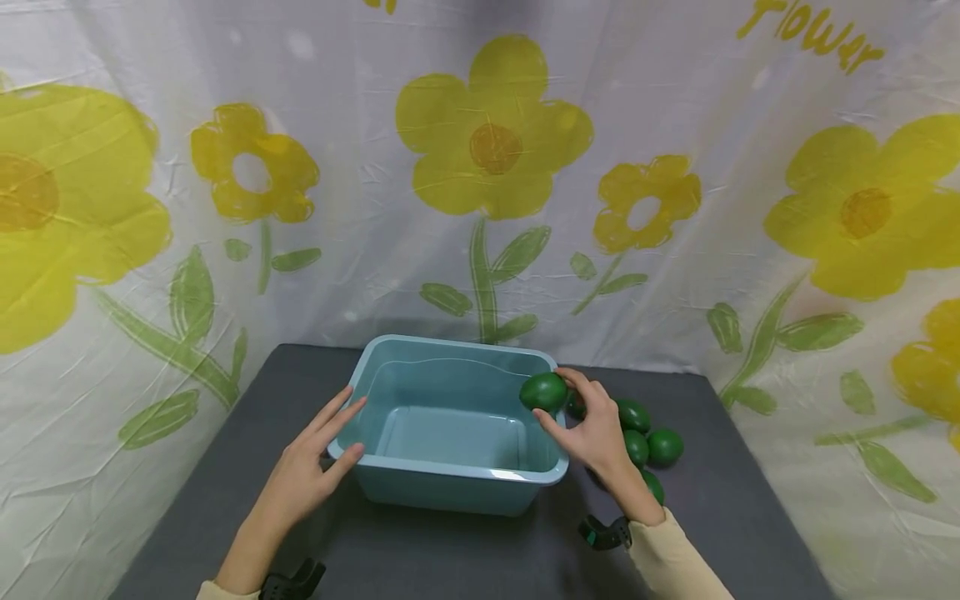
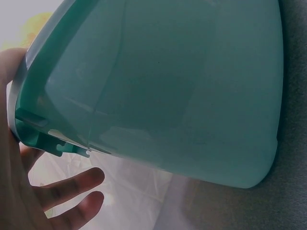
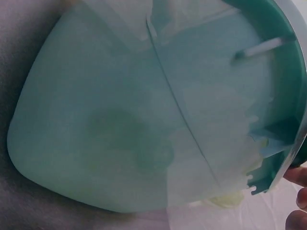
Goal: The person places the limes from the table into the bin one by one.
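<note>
A light-blue plastic tub point(image 1: 442, 486) stands on the dark table. My right hand point(image 1: 596, 425) pinches a glossy dark-green oval fruit point(image 1: 543, 392) between thumb and fingers, over the inside of the tub's right rim. In the right wrist view, only the fingertips of that hand point(image 3: 298, 194) show past the rim. At the tub's left rim, my left hand point(image 1: 303, 475) rests with its fingers spread and fairly straight. The left wrist view shows the left hand point(image 2: 24, 187) beside the tub wall point(image 2: 192, 96), two fingers extended past it. The tub's visible floor is bare.
Several more green fruits point(image 1: 664, 447) lie in a cluster on the table right of the tub, partly hidden by my right hand and forearm. Behind the table point(image 1: 720, 533) hangs a white curtain point(image 1: 360, 275) printed with yellow flowers. Both wrists wear black straps.
</note>
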`<state>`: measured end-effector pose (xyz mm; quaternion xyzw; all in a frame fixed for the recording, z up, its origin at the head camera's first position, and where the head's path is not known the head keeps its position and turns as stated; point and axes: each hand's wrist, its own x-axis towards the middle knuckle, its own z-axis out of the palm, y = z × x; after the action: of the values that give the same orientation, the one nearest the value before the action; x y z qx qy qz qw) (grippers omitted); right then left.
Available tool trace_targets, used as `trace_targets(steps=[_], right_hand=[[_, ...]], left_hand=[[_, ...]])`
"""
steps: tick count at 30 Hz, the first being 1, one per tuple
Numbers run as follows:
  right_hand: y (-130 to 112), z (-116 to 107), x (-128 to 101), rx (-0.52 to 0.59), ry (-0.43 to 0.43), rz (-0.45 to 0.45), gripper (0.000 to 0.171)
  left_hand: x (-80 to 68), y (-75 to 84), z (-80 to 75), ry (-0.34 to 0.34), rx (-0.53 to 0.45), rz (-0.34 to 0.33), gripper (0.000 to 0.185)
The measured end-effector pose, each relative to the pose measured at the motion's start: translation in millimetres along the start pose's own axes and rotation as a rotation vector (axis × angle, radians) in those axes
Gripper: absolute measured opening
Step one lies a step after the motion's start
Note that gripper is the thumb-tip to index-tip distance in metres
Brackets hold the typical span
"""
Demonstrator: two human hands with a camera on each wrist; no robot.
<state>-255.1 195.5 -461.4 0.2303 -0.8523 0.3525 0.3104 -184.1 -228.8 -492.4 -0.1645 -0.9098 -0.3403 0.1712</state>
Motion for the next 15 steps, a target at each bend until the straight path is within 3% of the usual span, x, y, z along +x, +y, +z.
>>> trace_targets(steps=[15], right_hand=[[5, 3, 20, -0.066, -0.151, 0.018, 0.066]], left_hand=[[0.7, 1.5, -0.5, 0.002, 0.007, -0.011, 0.063]])
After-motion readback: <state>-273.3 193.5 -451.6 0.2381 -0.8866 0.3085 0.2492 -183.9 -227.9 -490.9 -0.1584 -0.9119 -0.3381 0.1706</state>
